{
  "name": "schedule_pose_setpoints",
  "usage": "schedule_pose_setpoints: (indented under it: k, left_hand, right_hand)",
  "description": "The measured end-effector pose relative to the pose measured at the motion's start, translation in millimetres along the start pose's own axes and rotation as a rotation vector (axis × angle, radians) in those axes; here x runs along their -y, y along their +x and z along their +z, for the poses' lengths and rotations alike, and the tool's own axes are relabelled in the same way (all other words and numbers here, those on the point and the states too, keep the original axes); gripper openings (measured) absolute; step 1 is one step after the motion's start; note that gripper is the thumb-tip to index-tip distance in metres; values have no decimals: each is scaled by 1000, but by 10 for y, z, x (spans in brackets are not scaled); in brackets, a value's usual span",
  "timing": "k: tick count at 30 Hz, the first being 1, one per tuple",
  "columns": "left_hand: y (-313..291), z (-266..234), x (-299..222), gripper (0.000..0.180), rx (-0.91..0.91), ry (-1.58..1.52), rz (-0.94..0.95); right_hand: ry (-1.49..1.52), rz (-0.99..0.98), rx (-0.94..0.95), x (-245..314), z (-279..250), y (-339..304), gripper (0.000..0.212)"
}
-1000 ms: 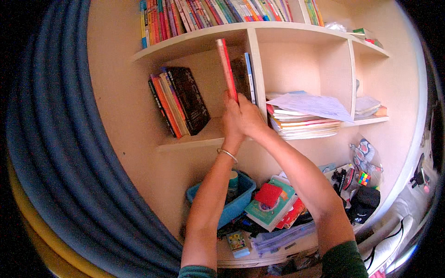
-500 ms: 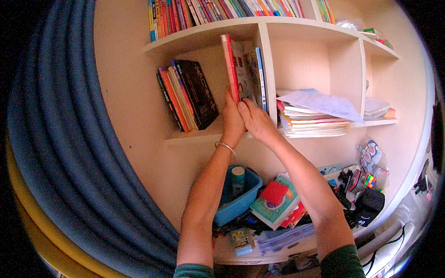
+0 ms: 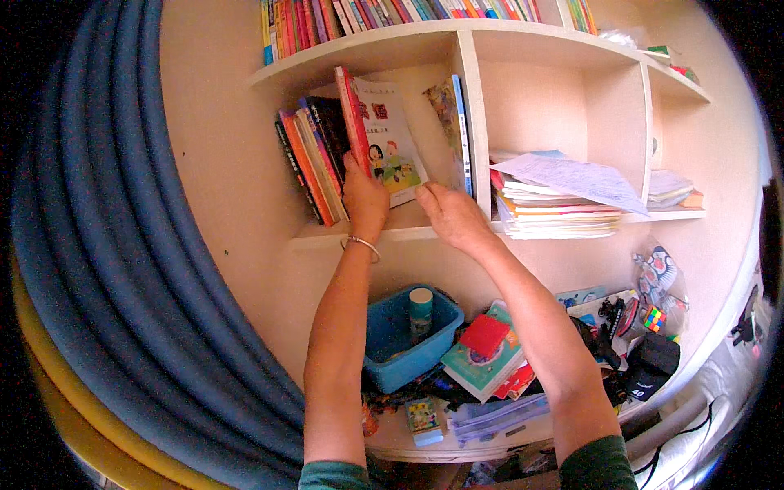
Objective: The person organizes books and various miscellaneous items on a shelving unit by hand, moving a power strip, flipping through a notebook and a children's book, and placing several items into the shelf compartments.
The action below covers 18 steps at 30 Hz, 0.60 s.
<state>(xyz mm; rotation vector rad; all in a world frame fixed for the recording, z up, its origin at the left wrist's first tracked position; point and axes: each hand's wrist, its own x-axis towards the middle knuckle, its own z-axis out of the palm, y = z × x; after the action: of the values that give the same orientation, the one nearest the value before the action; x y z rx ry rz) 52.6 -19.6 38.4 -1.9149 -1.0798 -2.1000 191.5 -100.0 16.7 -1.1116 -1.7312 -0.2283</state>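
My left hand [image 3: 366, 194] is closed round the red spine side of a book [image 3: 392, 151], which stands upright in the middle-left shelf compartment. Its white front carries drawn children and green ground. At its lower right corner, my right hand [image 3: 452, 214] has its fingers curled in, pinching or touching the edge; the fingertips are partly hidden. Just left of the held book, several books [image 3: 309, 167] lean together, a black one among them. A thin blue-spined book [image 3: 462, 135] stands against the right divider, with a loose patterned cover [image 3: 442, 106] beside it.
Rows of books [image 3: 392, 18] fill the shelf above. To the right lies a stack of papers [image 3: 559, 204]. Below are a blue basin [image 3: 416, 351] with a green can [image 3: 420, 310], a green book [image 3: 482, 371] and a puzzle cube [image 3: 653, 318]. A dark curtain [image 3: 147, 269] hangs left.
My left hand has moved left with the red-spined book, close to the leaning books. The book's front has turned into view. My hands, formerly together, are now apart.
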Motion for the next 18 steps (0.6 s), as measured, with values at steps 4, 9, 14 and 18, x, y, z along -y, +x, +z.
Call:
schedule_pose_setpoints:
  k: [4,9,14,18]
  left_hand:
    - [-22,-61,-44,51,-30,60,-7]
    - [-104,-21,-31,55,-221,67,30]
    - [-117,-55,-95,56,-109,212,38]
    - [-110,-34,-77,57,-29,244,12]
  right_hand:
    - [17,-25,29,11,-20,-24,39]
    - [-22,-64,35,-5,-23,-20,33]
    - [10,-98,-41,-37,11,-35,36]
    - [-3,-70,34,-30,-31,-37,32]
